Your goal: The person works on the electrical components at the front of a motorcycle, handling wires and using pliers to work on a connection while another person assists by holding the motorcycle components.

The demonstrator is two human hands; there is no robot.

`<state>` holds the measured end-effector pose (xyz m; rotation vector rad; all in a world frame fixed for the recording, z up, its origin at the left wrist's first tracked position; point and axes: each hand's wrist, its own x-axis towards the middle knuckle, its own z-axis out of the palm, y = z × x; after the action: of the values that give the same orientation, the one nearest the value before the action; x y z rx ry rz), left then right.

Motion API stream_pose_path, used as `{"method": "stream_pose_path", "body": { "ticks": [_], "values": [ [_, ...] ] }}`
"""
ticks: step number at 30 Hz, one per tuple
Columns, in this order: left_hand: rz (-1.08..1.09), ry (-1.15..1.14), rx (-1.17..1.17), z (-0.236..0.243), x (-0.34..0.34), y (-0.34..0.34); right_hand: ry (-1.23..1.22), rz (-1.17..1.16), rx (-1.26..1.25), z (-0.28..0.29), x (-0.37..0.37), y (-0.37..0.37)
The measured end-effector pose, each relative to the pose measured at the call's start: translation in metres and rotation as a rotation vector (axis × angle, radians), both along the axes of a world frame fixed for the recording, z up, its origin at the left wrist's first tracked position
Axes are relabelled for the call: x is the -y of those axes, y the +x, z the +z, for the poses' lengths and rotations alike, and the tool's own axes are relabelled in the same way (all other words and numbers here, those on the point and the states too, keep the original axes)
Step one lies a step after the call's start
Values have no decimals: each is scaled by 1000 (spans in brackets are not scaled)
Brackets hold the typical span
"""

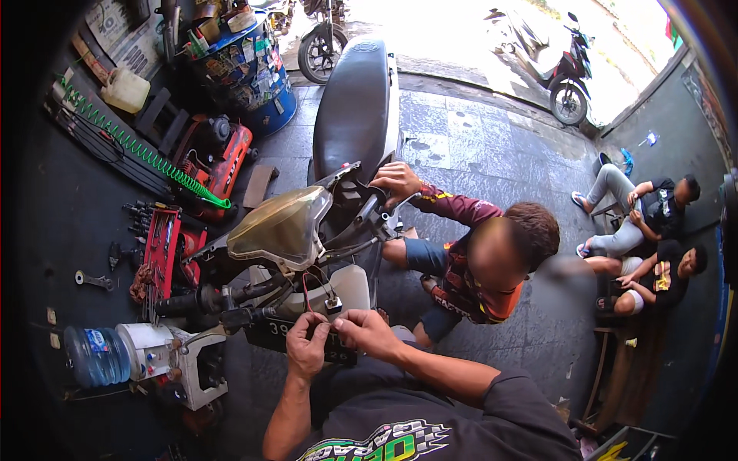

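In front of a partly stripped motorbike, my left hand (307,346) is closed in a pinch just below its front end. My right hand (364,332) pinches close beside it, and a thin wire seems to run between the two sets of fingertips. Thin red and dark wires (306,286) hang down to my fingers from under the loose headlight unit (284,227), which has a yellowed lens. Above my right hand is a small connector block (334,306), dark with a white part. Partly behind my hands is a black licence plate (265,338).
A co-worker crouches to the right, one hand (397,181) on the handlebar area. The long black seat (354,104) extends away. At left are a red tool tray (160,250), a red compressor (231,161) and a water bottle (96,356). Two people sit at the right wall.
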<state>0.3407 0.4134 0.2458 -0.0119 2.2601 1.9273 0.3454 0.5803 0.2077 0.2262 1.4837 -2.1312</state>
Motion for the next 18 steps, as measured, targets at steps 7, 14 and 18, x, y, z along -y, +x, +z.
{"method": "stream_pose_path", "body": {
  "ticks": [7, 14, 18],
  "values": [
    [-28, 72, 64, -5, 8, -7, 721, -69, -1259, 19, -16, -16],
    [-22, 77, 107, -2, 10, -8, 721, -59, -1247, 18, -15, -20],
    [-24, 4, 41, 2, 7, -7, 571, -93, -1001, 14, -5, -15]
  ]
}}
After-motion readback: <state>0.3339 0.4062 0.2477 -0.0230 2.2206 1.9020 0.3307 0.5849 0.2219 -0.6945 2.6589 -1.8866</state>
